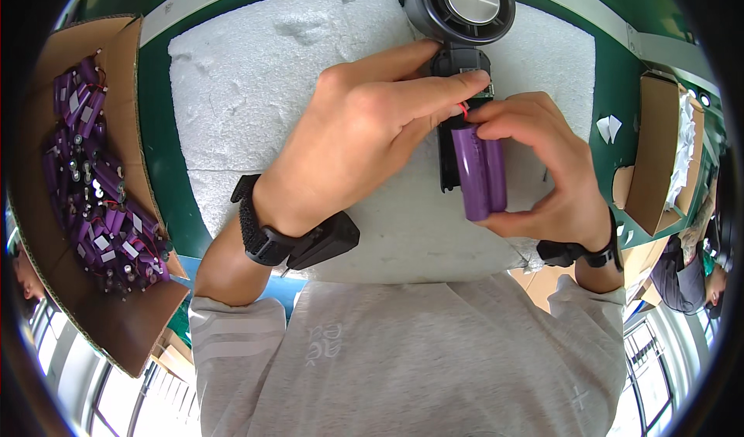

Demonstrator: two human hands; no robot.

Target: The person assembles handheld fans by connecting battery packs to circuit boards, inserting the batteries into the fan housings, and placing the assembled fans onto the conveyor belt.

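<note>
Where a green table (618, 96) bears a white foam slab (240, 88), the left hand (349, 127) and the right hand (554, 158) meet at a black fan (465, 11) and a purple battery pack (482, 173)

To the left, an open cardboard box (118, 73) holds a loose heap of purple batteries (108, 177); to the right, a smaller carton (655, 150) holds white material (682, 150). The left hand reaches across the neck of the black fan. The right hand is clamped on the purple battery pack, fingers at its upper end and thumb at its lower, keeping it slightly tilted above the slab and partly in front of the fan's handle. By the left fingertips show a green circuit board (487, 93) and a thin red wire (463, 109) at the pack's top; whether those fingertips pinch the wire, one cannot tell
</note>
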